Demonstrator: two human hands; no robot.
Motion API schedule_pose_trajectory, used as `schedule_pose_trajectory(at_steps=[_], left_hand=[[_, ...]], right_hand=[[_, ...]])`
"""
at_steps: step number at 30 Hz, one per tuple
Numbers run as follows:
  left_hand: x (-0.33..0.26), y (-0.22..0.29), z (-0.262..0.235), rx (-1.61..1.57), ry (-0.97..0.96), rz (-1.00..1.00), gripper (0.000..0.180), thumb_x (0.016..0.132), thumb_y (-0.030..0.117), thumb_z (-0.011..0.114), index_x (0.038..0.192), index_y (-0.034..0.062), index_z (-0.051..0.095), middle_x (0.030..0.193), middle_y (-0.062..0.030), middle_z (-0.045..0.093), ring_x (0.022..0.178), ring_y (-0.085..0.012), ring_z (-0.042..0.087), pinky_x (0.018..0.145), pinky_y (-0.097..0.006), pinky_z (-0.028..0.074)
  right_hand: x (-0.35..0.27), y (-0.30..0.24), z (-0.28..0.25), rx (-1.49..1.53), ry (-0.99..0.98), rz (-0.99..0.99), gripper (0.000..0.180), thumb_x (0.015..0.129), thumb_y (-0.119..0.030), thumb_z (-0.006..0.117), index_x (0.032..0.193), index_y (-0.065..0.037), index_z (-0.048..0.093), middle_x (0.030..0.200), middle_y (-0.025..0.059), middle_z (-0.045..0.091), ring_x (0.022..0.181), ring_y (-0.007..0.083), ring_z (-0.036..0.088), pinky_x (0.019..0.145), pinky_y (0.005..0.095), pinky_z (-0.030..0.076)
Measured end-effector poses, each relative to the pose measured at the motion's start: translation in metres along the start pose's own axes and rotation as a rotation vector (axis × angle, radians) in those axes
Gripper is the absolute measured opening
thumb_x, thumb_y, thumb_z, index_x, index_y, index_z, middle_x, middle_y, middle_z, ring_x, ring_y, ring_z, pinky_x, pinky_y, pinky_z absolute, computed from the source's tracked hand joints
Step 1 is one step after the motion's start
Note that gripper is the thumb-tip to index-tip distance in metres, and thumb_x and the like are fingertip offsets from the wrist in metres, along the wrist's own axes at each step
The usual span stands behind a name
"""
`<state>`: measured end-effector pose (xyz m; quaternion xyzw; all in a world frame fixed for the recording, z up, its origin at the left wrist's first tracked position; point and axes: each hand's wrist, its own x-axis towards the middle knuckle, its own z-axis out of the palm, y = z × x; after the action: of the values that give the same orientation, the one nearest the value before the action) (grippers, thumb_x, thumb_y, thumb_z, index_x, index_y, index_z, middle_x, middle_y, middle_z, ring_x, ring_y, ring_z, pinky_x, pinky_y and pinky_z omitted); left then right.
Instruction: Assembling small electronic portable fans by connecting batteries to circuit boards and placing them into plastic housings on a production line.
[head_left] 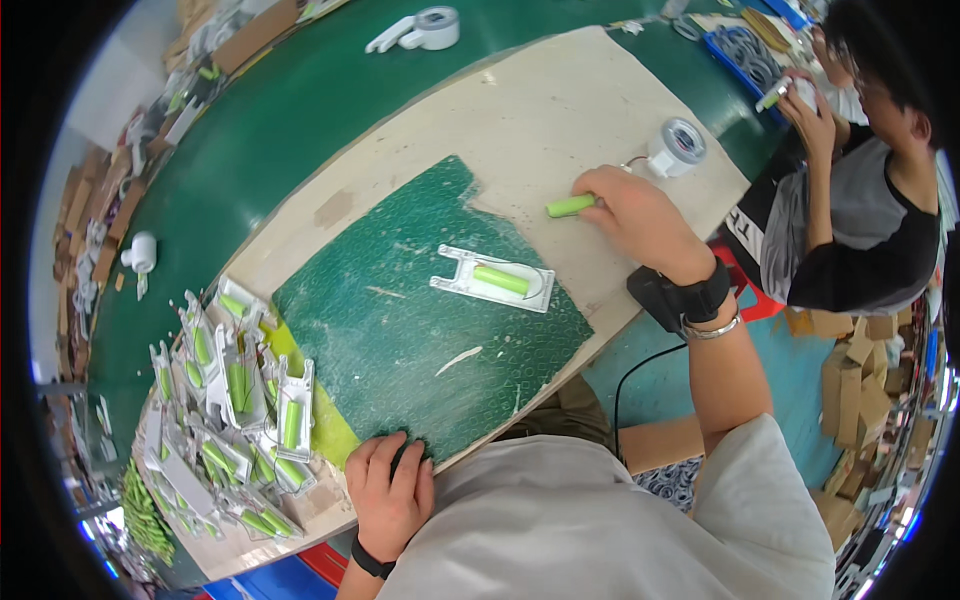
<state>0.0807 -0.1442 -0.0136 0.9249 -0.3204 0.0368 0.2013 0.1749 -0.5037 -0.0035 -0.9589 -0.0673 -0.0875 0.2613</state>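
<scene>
My right hand [640, 215] is closed around a green cylindrical battery [570, 206] above the pale board, and one end of the battery sticks out past the fingers. Just beyond that hand sits a white round housing [678, 148] with a dark-centred face; a thin wire runs from it toward the hand. At the front edge of the green mat [430, 330] rests my left hand [388, 490], its fingers laid down and slightly apart, with a dark spot between them. A white plastic casing [493, 278] with a green battery inside lies on the mat between my hands.
A heap of white casings with green batteries [235, 400] covers the board's left end. Another white round housing [432, 30] stands on the far green surface. At the right a co-worker [850, 180] handles a white part near a blue tray [745, 62]. Cardboard boxes [855, 390] are stacked beyond.
</scene>
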Motion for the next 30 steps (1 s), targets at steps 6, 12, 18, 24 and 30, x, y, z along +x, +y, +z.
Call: schedule_pose_trajectory(at_steps=[6,12,18,24,30], left_hand=[[0.001,0.004,0.002,0.032,-0.007,0.004,0.023,0.068,0.003,0.061,0.091,0.0009,0.058,0.099,-0.0144,0.053,0.092,-0.0338,0.047,0.08,-0.042,0.039],[0.001,0.006,0.005,0.065,0.027,-0.004,0.022,0.069,0.005,0.061,0.09,0.0014,0.059,0.098,-0.0134,0.053,0.092,-0.0333,0.048,0.079,-0.042,0.04],[-0.003,0.005,0.006,0.095,0.04,-0.011,0.021,0.068,0.005,0.06,0.089,0.0018,0.059,0.097,-0.0133,0.053,0.091,-0.0334,0.048,0.078,-0.042,0.04],[-0.002,0.005,0.007,0.097,0.04,-0.01,0.021,0.068,0.005,0.061,0.089,0.0019,0.059,0.098,-0.0133,0.053,0.091,-0.0334,0.048,0.078,-0.042,0.041],[0.0,0.007,0.007,0.096,0.029,-0.004,0.022,0.068,0.004,0.06,0.09,0.0018,0.059,0.098,-0.0137,0.053,0.091,-0.0336,0.048,0.078,-0.043,0.04]], right_hand=[[-0.011,-0.003,-0.005,-0.042,0.088,0.003,0.014,0.076,-0.012,0.059,0.088,-0.005,0.057,0.078,0.0118,0.057,0.079,0.0298,0.054,0.067,0.0391,0.042],[-0.032,-0.001,-0.006,0.117,0.205,-0.025,0.018,0.076,-0.006,0.058,0.093,-0.003,0.058,0.082,0.0141,0.059,0.074,0.03,0.055,0.068,0.0345,0.043],[-0.048,-0.004,-0.009,0.503,0.16,0.21,0.022,0.076,-0.003,0.06,0.098,-0.002,0.059,0.088,0.0077,0.062,0.083,0.0154,0.057,0.076,0.0268,0.043],[-0.053,0.002,-0.004,0.52,0.241,0.175,0.021,0.075,-0.003,0.062,0.096,-0.001,0.059,0.084,0.0103,0.061,0.074,0.0195,0.057,0.069,0.0282,0.045],[-0.052,-0.003,0.001,0.157,0.308,0.029,0.026,0.072,-0.003,0.063,0.097,-0.003,0.057,0.083,0.0128,0.057,0.075,0.0266,0.057,0.067,0.0317,0.046]])
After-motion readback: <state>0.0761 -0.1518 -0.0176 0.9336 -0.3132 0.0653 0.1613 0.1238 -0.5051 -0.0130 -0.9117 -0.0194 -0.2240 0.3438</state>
